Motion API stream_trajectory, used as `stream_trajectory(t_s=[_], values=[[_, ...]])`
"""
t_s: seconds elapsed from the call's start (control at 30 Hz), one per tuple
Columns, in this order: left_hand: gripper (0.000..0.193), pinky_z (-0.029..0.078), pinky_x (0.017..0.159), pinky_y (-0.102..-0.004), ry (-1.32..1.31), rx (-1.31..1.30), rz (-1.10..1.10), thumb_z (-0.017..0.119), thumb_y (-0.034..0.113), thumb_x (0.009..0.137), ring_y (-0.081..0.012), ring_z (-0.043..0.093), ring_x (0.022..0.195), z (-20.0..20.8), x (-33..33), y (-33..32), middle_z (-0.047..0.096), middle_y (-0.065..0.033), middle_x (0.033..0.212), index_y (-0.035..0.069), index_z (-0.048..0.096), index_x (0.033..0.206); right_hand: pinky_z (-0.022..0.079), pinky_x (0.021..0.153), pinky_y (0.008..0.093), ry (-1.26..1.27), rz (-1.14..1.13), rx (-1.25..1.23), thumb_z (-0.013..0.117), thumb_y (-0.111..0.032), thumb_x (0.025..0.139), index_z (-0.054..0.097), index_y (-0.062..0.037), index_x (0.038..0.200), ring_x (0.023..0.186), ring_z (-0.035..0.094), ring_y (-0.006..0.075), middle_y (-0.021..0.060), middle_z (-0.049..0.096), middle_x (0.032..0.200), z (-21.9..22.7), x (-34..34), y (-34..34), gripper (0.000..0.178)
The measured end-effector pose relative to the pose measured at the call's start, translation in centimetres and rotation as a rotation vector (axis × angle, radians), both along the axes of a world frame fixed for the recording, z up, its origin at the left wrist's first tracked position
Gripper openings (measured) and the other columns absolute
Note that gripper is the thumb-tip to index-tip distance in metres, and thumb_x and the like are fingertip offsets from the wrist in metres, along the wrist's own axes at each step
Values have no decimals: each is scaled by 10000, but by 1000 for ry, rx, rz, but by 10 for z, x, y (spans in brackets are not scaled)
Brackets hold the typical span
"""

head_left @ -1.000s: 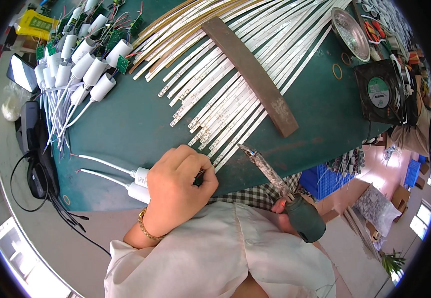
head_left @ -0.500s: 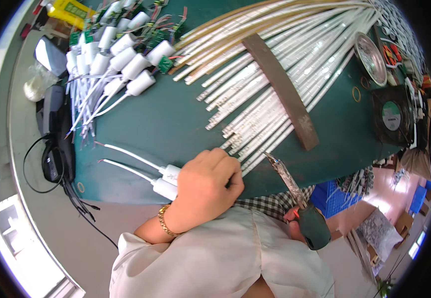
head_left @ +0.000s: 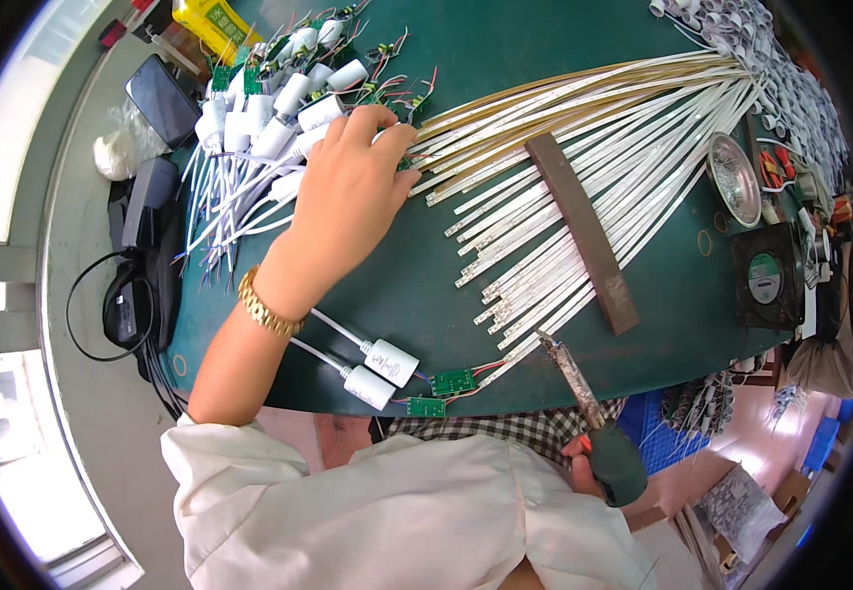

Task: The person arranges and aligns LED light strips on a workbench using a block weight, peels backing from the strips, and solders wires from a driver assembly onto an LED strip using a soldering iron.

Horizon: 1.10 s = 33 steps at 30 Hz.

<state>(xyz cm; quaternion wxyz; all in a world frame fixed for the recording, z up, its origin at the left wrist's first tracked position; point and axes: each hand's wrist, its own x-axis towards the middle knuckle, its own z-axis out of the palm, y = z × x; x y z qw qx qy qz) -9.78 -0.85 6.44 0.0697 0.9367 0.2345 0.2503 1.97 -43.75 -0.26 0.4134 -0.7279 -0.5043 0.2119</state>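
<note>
My left hand (head_left: 353, 182), with a gold bracelet at the wrist, reaches into a pile of white cylinders (head_left: 294, 93) with cables, green boards and thin wires. Its fingers are curled down; a bit of green board and red wires show beside the thumb, but what they grip is hidden. My right hand (head_left: 582, 464) is wrapped round the green handle of a soldering iron (head_left: 574, 379), tip pointing up and left. Between the hands lie two cabled white cylinders, the upper one (head_left: 390, 363) wired to a green circuit board (head_left: 453, 382). Red wires run from the boards to nearby LED strip ends (head_left: 517, 364).
A brown bar (head_left: 584, 236) lies across the fan of LED strips. To the right are a metal dish (head_left: 733, 179) and a black fan (head_left: 769, 275). A phone (head_left: 163, 101), a yellow bottle (head_left: 218, 29) and black adapters (head_left: 151, 202) stand at the left.
My left hand has moved up and away from the two near cylinders to the pile, uncovering their two green boards. The right hand still holds the soldering iron. The whole view has shifted slightly.
</note>
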Motion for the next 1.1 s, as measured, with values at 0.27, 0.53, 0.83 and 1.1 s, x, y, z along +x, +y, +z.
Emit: stream_trajectory(t_s=[0.27,0.53,0.83,1.1], values=[[95,500,760,-413,-27,-286,-195,722,54,817,-337,618,872,-4,-2,-13,636,-116,921,36,653,880,542,647,322,62,4,14,706,-11,784,711,-30,939,741,682,249,109,704,841,-5,3,-1,156],[137,499,690,-359,97,-623,-339,764,-34,753,-268,617,796,10,-24,-92,634,-98,839,19,705,864,537,662,325,327,-211,-375,773,-127,726,726,-114,906,749,688,269,64,712,843,6,0,9,186],[159,509,651,-359,110,-497,-304,781,19,741,-261,600,758,-10,-17,-108,618,-56,813,71,706,871,492,600,446,153,-170,-491,770,-307,692,718,-174,840,656,629,335,71,659,741,-25,-6,-9,206],[336,524,744,-319,241,-832,-229,794,-64,688,-214,639,843,16,-27,-86,646,-91,928,-6,703,1006,509,723,289,-48,-75,-279,676,-52,833,669,-48,913,768,624,182,32,659,816,-28,-13,-15,80]])
